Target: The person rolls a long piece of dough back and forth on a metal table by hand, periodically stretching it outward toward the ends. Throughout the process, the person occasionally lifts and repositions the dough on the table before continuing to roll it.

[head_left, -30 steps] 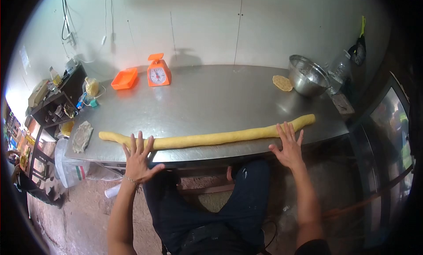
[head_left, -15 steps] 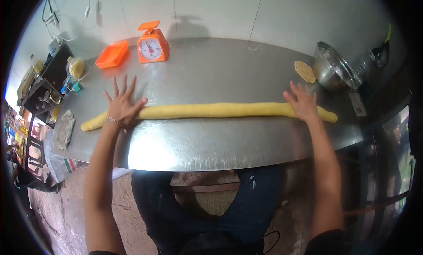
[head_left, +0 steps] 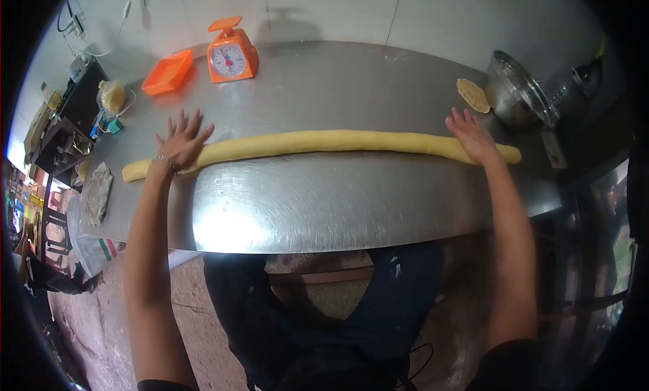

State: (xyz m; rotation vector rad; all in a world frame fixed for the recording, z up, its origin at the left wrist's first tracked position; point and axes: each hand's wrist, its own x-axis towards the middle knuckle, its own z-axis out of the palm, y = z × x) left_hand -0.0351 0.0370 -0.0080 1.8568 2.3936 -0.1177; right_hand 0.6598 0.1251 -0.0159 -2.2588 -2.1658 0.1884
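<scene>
A long yellow dough rope (head_left: 324,141) lies across the metal table (head_left: 318,202), bowed slightly away from me in its middle. Near its left end, my left hand (head_left: 181,144) rests flat on top with fingers spread, a bracelet at the wrist. My right hand (head_left: 473,138) lies open over the dough close to the right end, palm down and fingers pointing away. Both ends of the rope stick out past my hands. The dough beneath each palm is hidden.
At the back stand an orange kitchen scale (head_left: 231,53) and an orange tray (head_left: 167,73). A metal bowl (head_left: 517,90), a flat oval tan piece (head_left: 472,95) and a metal scraper-like tool (head_left: 553,149) are at the right. A crumpled cloth (head_left: 99,193) lies at the left edge.
Both hands and the dough rope have moved away from me across the table. The rope's middle now bows farther out than its ends. My view has shifted slightly.
</scene>
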